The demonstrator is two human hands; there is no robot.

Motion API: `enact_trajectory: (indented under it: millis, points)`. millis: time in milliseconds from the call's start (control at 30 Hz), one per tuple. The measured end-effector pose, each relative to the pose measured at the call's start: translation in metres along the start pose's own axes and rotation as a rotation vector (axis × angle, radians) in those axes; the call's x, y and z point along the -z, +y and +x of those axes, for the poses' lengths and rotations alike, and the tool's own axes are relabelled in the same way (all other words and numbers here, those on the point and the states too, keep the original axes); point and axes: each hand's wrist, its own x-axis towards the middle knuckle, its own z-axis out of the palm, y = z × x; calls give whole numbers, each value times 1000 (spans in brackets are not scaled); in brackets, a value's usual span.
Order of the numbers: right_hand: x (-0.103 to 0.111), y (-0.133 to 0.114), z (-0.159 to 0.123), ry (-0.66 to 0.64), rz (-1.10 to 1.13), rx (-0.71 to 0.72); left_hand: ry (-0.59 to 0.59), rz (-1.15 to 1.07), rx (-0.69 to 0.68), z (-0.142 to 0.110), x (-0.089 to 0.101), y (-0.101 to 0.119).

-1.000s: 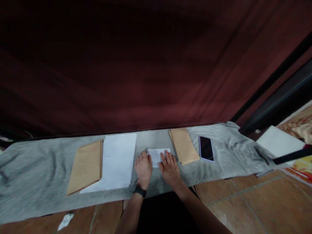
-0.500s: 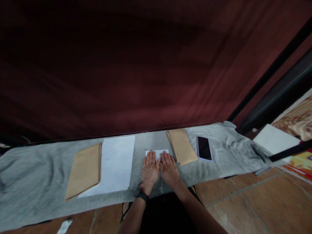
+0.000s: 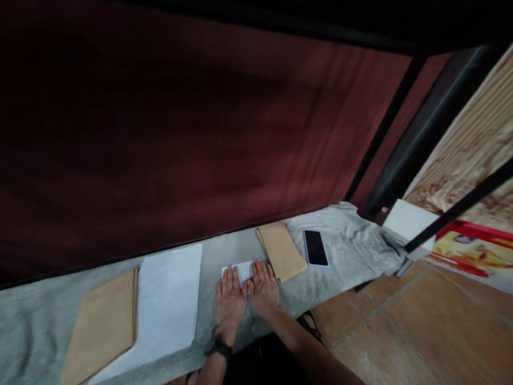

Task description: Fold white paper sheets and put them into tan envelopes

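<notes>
Left hand (image 3: 231, 305) and right hand (image 3: 264, 289) open, flat, grasping nothing, fingers on small paper (image 3: 244, 270) partly under them. Even pressure, edges held square, should limit skew. Envelopes (image 3: 284, 252) just right of right hand, phone (image 3: 316, 248) beyond.

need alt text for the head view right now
A person's left hand and right hand lie flat on a small white paper on grey cloth; brown envelopes and white sheets to the left, more envelopes and a smartphone to the right.
</notes>
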Motion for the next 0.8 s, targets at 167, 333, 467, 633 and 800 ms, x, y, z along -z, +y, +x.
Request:
enact_trajectory:
  millis: [167, 333, 467, 633, 800]
  points:
    - [-2, 8, -14, 49, 40, 66, 32, 5, -25, 0, -4, -2]
    - [-7, 11, -20, 71, 27, -8, 83, 31, 7, -4, -4, -7]
    - [-6, 10, -21, 62, 24, -29, 104, 38, 21, -12, -4, -19]
    - [0, 8, -21, 20, 59, -38, 223, -26, -6, -26, -2, -28]
    - [5, 6, -20, -36, 55, -62, 253, -123, -135, -32, 1, -10]
